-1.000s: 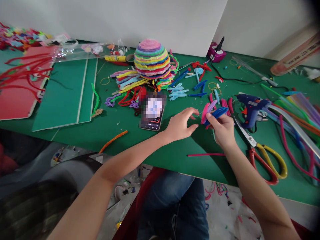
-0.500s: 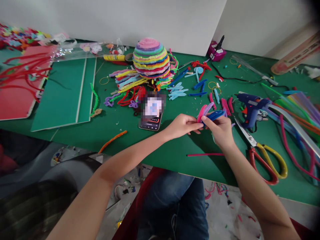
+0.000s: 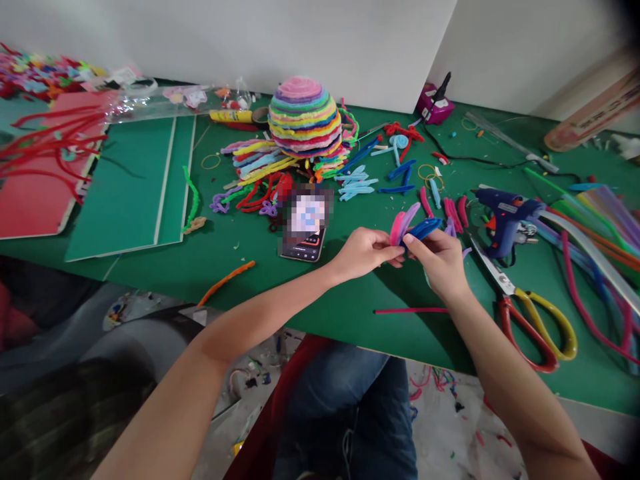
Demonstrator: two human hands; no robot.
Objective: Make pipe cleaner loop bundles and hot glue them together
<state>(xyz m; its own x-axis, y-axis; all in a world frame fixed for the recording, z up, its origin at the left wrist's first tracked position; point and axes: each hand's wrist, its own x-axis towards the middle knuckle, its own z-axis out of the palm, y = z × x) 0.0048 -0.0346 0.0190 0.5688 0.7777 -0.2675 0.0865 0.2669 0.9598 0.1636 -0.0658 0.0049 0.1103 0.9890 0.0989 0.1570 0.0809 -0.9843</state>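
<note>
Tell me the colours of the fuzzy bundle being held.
The fuzzy bundle is mainly pink, purple and blue, clearest in the head view.

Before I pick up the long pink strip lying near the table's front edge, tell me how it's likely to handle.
The long pink strip looks thin, so it is probably light. Its visible length lies straight, suggesting some stiffness; the similar-looking orange strip is curved, so it may bend easily. Being slender, it might roll a little if nudged.

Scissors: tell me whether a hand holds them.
No, the scissors lie on the green table, while the left hand and right hand are at the fuzzy bundle.
</note>
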